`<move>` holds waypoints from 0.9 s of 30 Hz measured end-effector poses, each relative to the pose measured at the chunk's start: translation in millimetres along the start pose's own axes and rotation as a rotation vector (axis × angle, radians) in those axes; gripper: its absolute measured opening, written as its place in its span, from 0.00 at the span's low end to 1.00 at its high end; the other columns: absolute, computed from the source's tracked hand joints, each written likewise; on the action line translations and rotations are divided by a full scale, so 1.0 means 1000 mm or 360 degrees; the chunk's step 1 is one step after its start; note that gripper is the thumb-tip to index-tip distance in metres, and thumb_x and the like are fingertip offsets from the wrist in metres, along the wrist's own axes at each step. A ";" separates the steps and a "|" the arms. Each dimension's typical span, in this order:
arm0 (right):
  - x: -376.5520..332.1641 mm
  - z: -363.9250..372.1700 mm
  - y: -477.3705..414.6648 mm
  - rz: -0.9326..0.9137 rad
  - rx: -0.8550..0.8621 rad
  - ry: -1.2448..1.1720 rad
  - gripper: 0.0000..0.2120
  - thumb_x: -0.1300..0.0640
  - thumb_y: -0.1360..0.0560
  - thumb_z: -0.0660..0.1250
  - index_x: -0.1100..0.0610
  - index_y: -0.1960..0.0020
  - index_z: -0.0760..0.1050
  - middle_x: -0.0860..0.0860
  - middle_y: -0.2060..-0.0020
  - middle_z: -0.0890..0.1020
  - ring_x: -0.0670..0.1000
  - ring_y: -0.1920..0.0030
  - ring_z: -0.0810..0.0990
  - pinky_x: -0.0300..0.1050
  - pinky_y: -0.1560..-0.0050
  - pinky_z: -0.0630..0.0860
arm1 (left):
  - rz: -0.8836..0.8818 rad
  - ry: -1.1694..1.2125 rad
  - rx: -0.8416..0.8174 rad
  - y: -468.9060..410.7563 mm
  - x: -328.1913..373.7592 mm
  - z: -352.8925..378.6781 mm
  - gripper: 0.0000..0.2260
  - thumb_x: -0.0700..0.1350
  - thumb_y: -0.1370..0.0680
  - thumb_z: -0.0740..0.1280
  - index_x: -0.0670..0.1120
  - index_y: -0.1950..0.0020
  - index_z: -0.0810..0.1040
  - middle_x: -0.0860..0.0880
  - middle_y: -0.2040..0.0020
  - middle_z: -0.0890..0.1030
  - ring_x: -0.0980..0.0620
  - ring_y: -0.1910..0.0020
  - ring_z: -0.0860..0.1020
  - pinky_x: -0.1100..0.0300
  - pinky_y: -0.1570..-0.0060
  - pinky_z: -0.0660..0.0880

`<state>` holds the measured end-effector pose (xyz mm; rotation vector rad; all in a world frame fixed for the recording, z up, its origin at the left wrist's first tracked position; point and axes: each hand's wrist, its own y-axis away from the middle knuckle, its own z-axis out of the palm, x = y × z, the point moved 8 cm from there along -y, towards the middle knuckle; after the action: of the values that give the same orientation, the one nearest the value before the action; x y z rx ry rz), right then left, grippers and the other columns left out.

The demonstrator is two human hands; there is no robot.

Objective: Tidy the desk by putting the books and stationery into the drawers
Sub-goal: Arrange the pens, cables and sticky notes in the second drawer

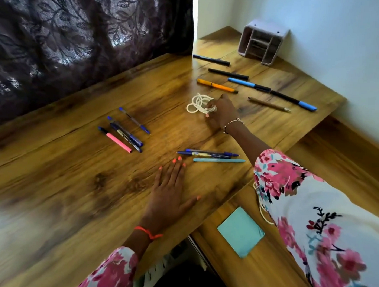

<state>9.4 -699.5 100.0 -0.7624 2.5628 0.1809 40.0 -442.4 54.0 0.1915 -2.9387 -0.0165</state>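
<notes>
Now: right hand (223,112) gripping cord (198,104) amid pens

Its fingers (210,108) are curling around the white cord, which is lying mid-desk. The left hand (170,193) is resting flat on the desk (65,195), fingers straight and slightly spread. Three pens (209,155) are lying between the arms. An orange pen (217,86) and markers (228,74) are crowding just beyond the cord, before an organizer (263,41). Blue pens (125,130) are lying well left.

Flat and palm down, left hand (171,188) lies with straight fingers toward 12 o'clock. Far out at 1 o'clock, right hand (223,113), fingers curled, pinches cord (198,104).
</notes>
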 end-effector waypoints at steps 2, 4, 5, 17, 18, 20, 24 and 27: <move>0.006 -0.017 0.016 0.0038 0.0107 -0.0118 0.14 0.59 0.32 0.71 0.54 0.46 0.79 0.58 0.44 0.72 0.58 0.45 0.75 0.47 0.48 0.74 | 0.0002 0.0015 0.0017 0.000 0.002 -0.001 0.42 0.72 0.29 0.37 0.44 0.24 0.46 0.47 0.24 0.44 0.52 0.26 0.40 0.53 0.30 0.32; 0.013 -0.037 0.038 0.0057 0.0205 -0.0222 0.14 0.59 0.32 0.72 0.54 0.46 0.80 0.57 0.47 0.72 0.56 0.46 0.75 0.44 0.50 0.71 | -0.0008 0.0064 0.0017 0.001 0.002 -0.002 0.43 0.72 0.29 0.37 0.44 0.24 0.47 0.47 0.24 0.44 0.53 0.26 0.40 0.54 0.30 0.31; 0.017 -0.047 0.051 0.0057 0.0248 -0.0284 0.15 0.59 0.33 0.73 0.54 0.47 0.80 0.57 0.48 0.71 0.56 0.47 0.74 0.45 0.50 0.71 | -0.0007 0.0092 0.0028 0.002 0.002 -0.003 0.43 0.72 0.29 0.38 0.43 0.24 0.48 0.47 0.24 0.46 0.54 0.26 0.41 0.55 0.30 0.32; 0.157 -0.048 0.304 0.0065 -0.0096 -0.0383 0.15 0.61 0.42 0.78 0.59 0.55 0.83 0.53 0.54 0.72 0.53 0.53 0.72 0.30 0.54 0.66 | 0.0818 0.0359 -0.0014 0.065 0.158 0.021 0.30 0.60 0.21 0.51 0.39 0.29 0.61 0.43 0.28 0.65 0.49 0.27 0.56 0.53 0.29 0.52; 0.165 -0.039 0.325 0.0102 -0.0142 -0.0362 0.14 0.61 0.41 0.78 0.58 0.56 0.83 0.52 0.54 0.72 0.51 0.53 0.72 0.28 0.55 0.65 | 0.0843 0.0360 -0.0044 0.068 0.167 0.028 0.30 0.60 0.21 0.50 0.40 0.28 0.60 0.43 0.28 0.64 0.49 0.27 0.55 0.52 0.29 0.52; 0.179 -0.019 0.366 0.0192 -0.0268 -0.0302 0.13 0.60 0.40 0.78 0.54 0.55 0.83 0.50 0.53 0.71 0.50 0.52 0.71 0.34 0.52 0.67 | 0.0858 0.0333 -0.0105 0.072 0.182 0.042 0.29 0.61 0.21 0.50 0.41 0.28 0.58 0.43 0.28 0.64 0.49 0.26 0.55 0.52 0.30 0.53; 0.189 0.016 0.417 0.0313 -0.0495 -0.0187 0.11 0.59 0.36 0.76 0.52 0.55 0.83 0.48 0.50 0.69 0.54 0.48 0.72 0.46 0.49 0.73 | 0.0851 0.0212 -0.0222 0.074 0.188 0.065 0.30 0.61 0.20 0.46 0.40 0.29 0.60 0.41 0.30 0.68 0.47 0.28 0.60 0.53 0.31 0.53; 0.185 0.030 0.431 0.0323 -0.0541 -0.0133 0.10 0.59 0.37 0.76 0.53 0.56 0.83 0.56 0.50 0.75 0.58 0.47 0.73 0.46 0.49 0.72 | 0.0862 0.0074 -0.0243 0.075 0.188 0.072 0.30 0.61 0.20 0.44 0.39 0.30 0.62 0.40 0.31 0.70 0.45 0.30 0.64 0.53 0.31 0.52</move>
<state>-351.2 -421.0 -14.0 -0.5936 2.5567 0.7121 -165.9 -392.2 21.9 -0.6141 -2.8241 -0.1525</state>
